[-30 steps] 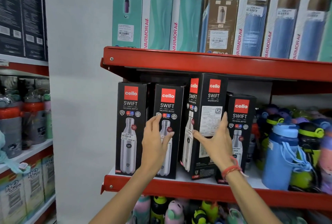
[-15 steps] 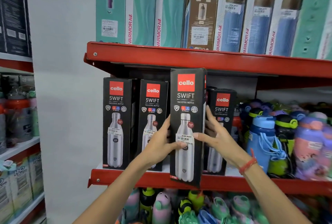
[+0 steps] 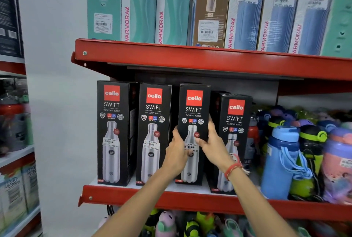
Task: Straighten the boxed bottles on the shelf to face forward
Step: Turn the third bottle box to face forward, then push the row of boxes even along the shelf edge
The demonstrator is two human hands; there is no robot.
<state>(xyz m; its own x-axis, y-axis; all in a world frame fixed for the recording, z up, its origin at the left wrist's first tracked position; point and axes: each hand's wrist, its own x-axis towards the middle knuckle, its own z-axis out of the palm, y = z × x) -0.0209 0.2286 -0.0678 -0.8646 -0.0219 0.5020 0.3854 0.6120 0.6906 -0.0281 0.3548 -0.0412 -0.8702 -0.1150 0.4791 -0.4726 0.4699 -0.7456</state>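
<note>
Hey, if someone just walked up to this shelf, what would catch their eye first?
Probably the row of four black Cello Swift boxes on the red middle shelf, with the left hand and right hand gripping the third box by its sides. Next, the tall teal and blue Varmora boxes above, and the colourful loose bottles at right.

Both bare forearms rise from the lower edge, converging upward. Left hand [image 3: 176, 153], fingers curled, thumb raised, presses one side of a boxed bottle [image 3: 194, 122]; right hand [image 3: 213, 145] clasps the opposite side, thumb forward, a red thread band [image 3: 233, 169] encircling its wrist.
</note>
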